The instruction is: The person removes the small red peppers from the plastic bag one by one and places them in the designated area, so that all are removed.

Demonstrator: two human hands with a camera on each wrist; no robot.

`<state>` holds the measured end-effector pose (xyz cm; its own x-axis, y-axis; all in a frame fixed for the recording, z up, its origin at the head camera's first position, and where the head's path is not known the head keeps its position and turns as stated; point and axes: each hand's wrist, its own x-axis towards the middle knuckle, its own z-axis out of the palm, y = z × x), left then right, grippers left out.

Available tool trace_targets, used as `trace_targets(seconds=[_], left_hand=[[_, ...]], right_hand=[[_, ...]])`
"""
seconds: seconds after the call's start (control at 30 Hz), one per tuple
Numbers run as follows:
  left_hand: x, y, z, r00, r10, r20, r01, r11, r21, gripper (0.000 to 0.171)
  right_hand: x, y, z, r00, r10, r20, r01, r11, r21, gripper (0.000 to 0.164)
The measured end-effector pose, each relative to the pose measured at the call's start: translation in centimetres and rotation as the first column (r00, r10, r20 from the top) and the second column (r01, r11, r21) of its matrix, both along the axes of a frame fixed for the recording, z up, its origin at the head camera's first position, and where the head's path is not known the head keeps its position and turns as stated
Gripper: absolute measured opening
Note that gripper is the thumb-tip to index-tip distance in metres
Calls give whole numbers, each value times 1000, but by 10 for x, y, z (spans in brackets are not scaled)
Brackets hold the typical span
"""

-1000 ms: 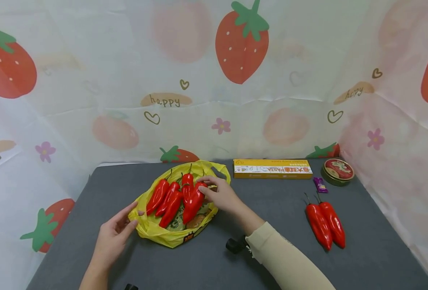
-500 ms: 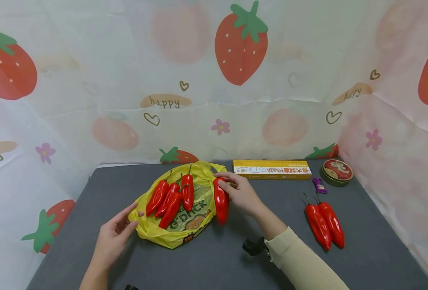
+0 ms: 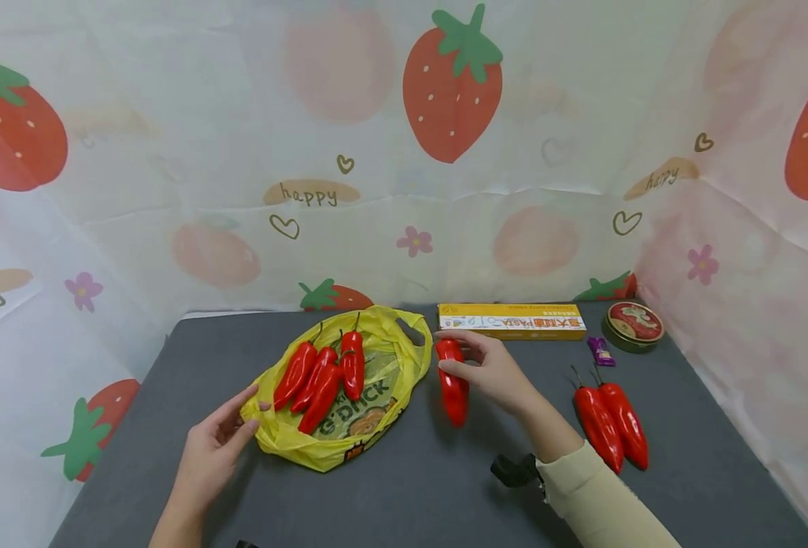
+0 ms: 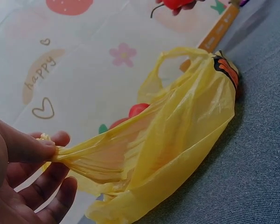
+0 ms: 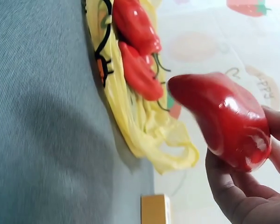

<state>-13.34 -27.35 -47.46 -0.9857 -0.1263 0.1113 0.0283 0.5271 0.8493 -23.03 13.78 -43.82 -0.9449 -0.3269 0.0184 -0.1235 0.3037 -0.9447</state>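
My left hand (image 3: 210, 455) pinches the near left edge of a yellow plastic bag (image 3: 282, 440); the left wrist view shows the bag film (image 4: 177, 154) bunched between thumb and fingers. Several glossy red chili peppers (image 3: 323, 396) with dark stems lie in the open bag, over printed lettering. To the bag's right, my right hand (image 3: 496, 373) holds another red chili pepper (image 3: 455, 399) by its upper part, tip pointing toward me. In the right wrist view this pepper (image 5: 224, 116) sits between thumb and fingers, raised off the table.
Two red chili peppers (image 3: 599, 430) lie side by side on the grey table (image 3: 404, 495) at right. Behind them are a small purple packet (image 3: 601, 352), a round tin (image 3: 633, 323) and a yellow pasta box (image 3: 512, 322). A strawberry-print cloth (image 3: 349, 152) hangs behind.
My right hand has lifted a chili pepper out of the yellow bag and carried it to the right, past the bag's edge. The left hand has kept its grip on the bag.
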Motion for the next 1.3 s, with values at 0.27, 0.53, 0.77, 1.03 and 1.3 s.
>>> trace_targets(seconds=[0.27,0.53,0.77,1.03,1.3], left_hand=[[1,0,-2,1000,13,4,-13,1000,-28,50],[-1,-1,-1,999,-12,-32,11,1000,-21,49],[-1,-1,-2,1000,-3,-14,3,1000,7,50],[-1,-2,-2,1000,-3,-19,3,1000,6,50],[0,-2,-3,1000,-7,-24,7,1000,12,50]], right_hand=[[8,27,1,998,-57,-30,58,997,41,57],[18,54,3,988,-146,-44,150,982,114,54],[26,79,2,980,-194,-50,200,970,137,56],[29,105,-10,979,-197,-58,205,958,200,58],[38,126,-12,984,-144,-105,168,947,273,62]])
